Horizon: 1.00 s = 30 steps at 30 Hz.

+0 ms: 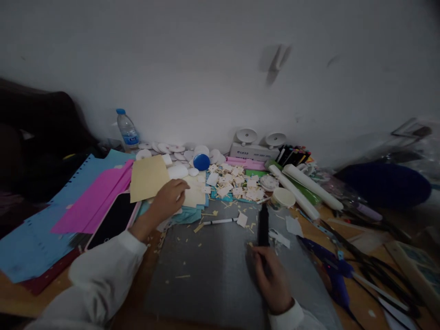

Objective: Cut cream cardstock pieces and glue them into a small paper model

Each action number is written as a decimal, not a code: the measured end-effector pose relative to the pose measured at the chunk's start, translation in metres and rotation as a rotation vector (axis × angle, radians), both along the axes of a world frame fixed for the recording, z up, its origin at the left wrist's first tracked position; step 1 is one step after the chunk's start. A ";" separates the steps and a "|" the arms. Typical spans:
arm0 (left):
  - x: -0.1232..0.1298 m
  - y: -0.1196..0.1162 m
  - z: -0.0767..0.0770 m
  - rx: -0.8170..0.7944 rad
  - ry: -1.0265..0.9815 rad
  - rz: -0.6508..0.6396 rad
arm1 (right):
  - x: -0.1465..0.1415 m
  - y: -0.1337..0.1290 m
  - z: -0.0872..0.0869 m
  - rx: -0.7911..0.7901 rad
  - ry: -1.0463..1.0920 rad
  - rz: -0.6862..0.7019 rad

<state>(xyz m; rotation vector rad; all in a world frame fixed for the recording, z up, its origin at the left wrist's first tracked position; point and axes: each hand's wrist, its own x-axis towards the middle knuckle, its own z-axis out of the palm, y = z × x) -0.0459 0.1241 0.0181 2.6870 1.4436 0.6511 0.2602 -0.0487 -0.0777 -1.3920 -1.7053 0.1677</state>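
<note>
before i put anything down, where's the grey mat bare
Most room: the grey mat, nearer you than the white pen and left of the right hand, bar a few scraps. A smaller patch lies between that hand and the blue glue gun. Crowded: beyond the pen, with heaped cutouts, and left of the mat, under coloured sheets.

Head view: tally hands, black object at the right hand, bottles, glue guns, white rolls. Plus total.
Left hand + right hand: 2
Black object: 1
Bottle: 1
Glue gun: 1
White rolls: 2
Total: 7
</note>
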 end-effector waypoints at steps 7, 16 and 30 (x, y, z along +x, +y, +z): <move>0.042 0.064 -0.049 -0.073 -0.026 0.087 | -0.001 -0.001 0.001 -0.037 0.022 0.004; 0.035 0.057 -0.038 -0.048 -0.126 0.093 | -0.003 0.000 0.001 -0.002 0.038 0.018; 0.029 -0.054 -0.001 -0.242 -0.377 -0.066 | -0.005 -0.004 0.003 0.050 0.014 -0.052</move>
